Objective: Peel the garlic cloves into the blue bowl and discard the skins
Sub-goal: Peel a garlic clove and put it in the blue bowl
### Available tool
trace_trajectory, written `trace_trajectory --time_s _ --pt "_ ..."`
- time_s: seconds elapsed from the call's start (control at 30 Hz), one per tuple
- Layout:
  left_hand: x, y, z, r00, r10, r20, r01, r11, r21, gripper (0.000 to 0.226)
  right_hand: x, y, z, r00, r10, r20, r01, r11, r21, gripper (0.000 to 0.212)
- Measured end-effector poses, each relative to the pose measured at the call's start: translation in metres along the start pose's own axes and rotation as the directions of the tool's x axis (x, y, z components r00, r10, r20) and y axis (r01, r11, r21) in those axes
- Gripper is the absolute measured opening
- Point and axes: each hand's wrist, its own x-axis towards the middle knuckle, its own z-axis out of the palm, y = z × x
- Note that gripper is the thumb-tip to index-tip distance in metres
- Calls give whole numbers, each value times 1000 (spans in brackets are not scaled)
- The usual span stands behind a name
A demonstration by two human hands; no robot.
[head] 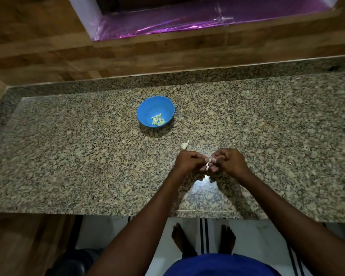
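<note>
Garlic clove (208, 163) during peeling, head view. You hold the small pale clove between both hands just above the near half of the counter (78, 160), in front of your body, so that loosened skin falls on the stone rather than among the food. Your left hand (188, 161) has its fingers curled, pinching one side of the garlic clove. Your right hand (230, 160) is curled likewise, its fingers (214, 160) pinching the other side with the nails turned toward the skin. These opposed grips suit a pull-apart action: by this judgement, one hand steadies while the other strips. How much skin remains cannot be told, as the fingertips hide most of the clove.

The blue bowl (147, 109) stands farther back on the counter, well apart from the hands and slightly to your left, within reach yet away from the debris. A small heap of peeled cloves (158, 118) lies at its bottom, so the task appears partly done. Between bowl and hands, just beyond your left hand, rests one pale garlic piece (184, 145); whether it is an unpeeled clove or a shed skin is unclear. No container for skins can be made out, so discarding seems not yet begun. Behind the counter are a wooden wall (48, 46) and a purple-lined recess (187, 18).
</note>
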Motion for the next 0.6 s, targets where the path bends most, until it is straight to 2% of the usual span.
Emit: trace_trajectory --time_s 0.13,0.23,0.27,0.37,0.43,0.53,0.6 --pt "2 6 -1 1000 -19 21 18 998 53 7 1 -3 -1 994 -109 2 107 971 -215 11" --pt "0 12 0 1000 8 12 -8 1000 19 15 7 -10 -2 981 -171 96 195 878 -437 14" --pt "-1 13 1 999 33 16 -33 999 8 17 9 -13 -4 985 -119 127 159 907 -389 17" --pt "-2 17 1 995 100 14 -99 995 -7 16 13 -27 -12 979 46 197 -33 997 -67 23" --pt "-3 20 2 990 140 5 -139 990 -24 15 16 -33 -18 953 140 269 -147 989 5 25" --pt "-3 25 1 978 206 -14 -206 978 -3 13 22 -32 -21 867 266 421 -335 937 98 30" --pt "-2 29 0 974 224 -25 -224 974 34 11 20 -32 -22 864 273 423 -352 929 119 30"
